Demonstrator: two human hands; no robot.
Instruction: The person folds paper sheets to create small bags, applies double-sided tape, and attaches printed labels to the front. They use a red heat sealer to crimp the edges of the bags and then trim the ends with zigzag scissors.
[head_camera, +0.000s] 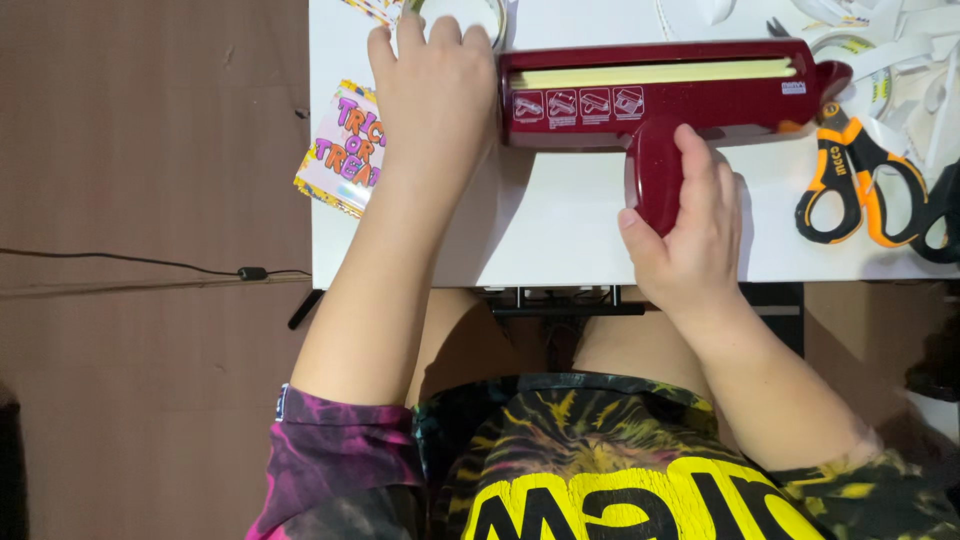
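Observation:
A long dark red paper punch tool (655, 90) lies across a white table (560, 230), with a pale yellow strip along its top slot. My right hand (690, 235) grips the tool's rounded red lever that juts toward me. My left hand (432, 85) lies flat on the table at the tool's left end, fingers closed together, covering whatever is under it. A colourful printed card stack (340, 150) sits just left of that hand at the table's left edge.
Orange-and-black scissors (855, 180) lie to the right of the tool, with a second dark pair at the frame edge. A tape roll (865, 60) and white paper scraps (900, 40) clutter the far right. A black cable (150, 265) runs over the brown floor.

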